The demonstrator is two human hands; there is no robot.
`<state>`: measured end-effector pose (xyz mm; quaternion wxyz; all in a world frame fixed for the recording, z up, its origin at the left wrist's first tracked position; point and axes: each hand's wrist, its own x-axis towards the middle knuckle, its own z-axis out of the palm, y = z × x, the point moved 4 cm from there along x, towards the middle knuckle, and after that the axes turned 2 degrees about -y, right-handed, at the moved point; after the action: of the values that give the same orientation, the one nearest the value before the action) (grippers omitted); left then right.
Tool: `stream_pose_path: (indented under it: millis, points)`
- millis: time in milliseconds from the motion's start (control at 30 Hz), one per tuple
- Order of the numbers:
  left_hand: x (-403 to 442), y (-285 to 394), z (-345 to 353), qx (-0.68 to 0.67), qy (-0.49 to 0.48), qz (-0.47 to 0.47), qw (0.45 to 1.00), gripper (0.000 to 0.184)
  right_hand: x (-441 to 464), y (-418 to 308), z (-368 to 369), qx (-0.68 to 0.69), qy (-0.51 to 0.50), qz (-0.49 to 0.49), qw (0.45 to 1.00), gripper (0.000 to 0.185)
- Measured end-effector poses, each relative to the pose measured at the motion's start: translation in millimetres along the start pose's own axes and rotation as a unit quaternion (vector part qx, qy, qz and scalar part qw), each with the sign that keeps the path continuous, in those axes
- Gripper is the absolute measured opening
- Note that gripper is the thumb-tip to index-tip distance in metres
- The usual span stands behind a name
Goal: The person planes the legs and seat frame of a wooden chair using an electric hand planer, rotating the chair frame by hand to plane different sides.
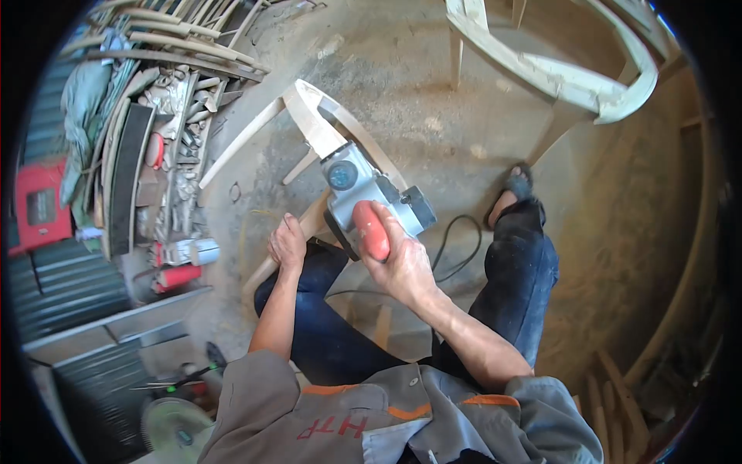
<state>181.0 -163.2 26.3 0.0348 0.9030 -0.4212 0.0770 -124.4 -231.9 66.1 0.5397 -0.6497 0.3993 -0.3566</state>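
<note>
Grey shirt [267,421]. Right grip [403,263]: round power tool [379,191], against wooden frame [313,124] just beyond. Left grip [288,243]: round frame, steadying.

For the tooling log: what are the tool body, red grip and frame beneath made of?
Tool body: probably cast metal, dull grey sheen; painted plastic possible.
Red grip: likely moulded plastic, smooth, rounded.
Frame: bare wood, pale, matte tan, apparently unvarnished; species unclear.

On a dusty brown floor [433,147] (blotched with paler marks): a looped dark cable [480,237], a curved wooden frame [533,71] standing on legs at upper right, a sandalled foot [519,184] beside one leg [553,133].
</note>
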Motion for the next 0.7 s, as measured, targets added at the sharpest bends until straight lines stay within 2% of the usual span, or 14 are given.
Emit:
stream_pose_path:
  millis: [100,200,233,367,467,600,700]
  points:
    - [-3,-8,3,0.019,0.001,-0.014,1.0,0.055,-5,4,-5,-0.001,-0.081,0.055,0.995,0.085]
    - [-1,-21,11,0.012,0.004,-0.011,1.0,0.055,-9,8,-2,-0.041,-0.102,0.04,0.993,0.09]
    - [0,-25,13,0.005,0.002,-0.004,1.0,0.055,-10,9,-1,-0.015,-0.087,0.027,0.996,0.093]
    - [0,-28,9,-0.002,0.001,0.001,1.0,0.052,-22,24,-7,0.062,-0.077,0.05,0.994,0.093]
    - [-2,-27,10,0.022,-0.003,0.01,1.0,0.05,-32,41,-15,0.061,-0.09,0.071,0.992,0.082]
    - [-2,-28,11,0.033,-0.003,0.034,0.999,0.045,-33,55,-17,0.051,-0.077,0.057,0.994,0.089]
    - [-3,-23,9,0.022,-0.007,0.023,0.999,0.043,-32,57,-21,0.049,-0.099,0.078,0.991,0.084]
